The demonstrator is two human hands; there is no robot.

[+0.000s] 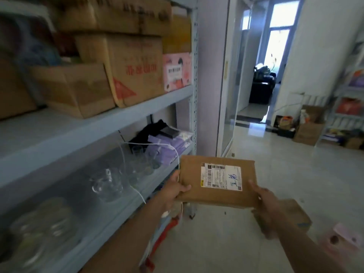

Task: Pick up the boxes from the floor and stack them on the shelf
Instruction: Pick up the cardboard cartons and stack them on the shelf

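Observation:
I hold a flat brown cardboard box (217,181) with a white shipping label in both hands, in front of me at about waist height. My left hand (174,191) grips its left edge and my right hand (265,201) grips its right edge. The light-blue metal shelf (94,127) stands to my left, with several cardboard boxes (122,69) and a pink box (177,70) stacked on its upper board. Another brown box (297,215) and a pink box (342,237) lie on the floor below my right arm.
The lower shelf board holds glassware (107,186), purple packets (167,144) and a loose white cable (153,144). A glass door (226,75) and a doorway lie ahead. Boxes (308,131) and another rack stand at the right wall. The tiled floor (285,164) stretches ahead.

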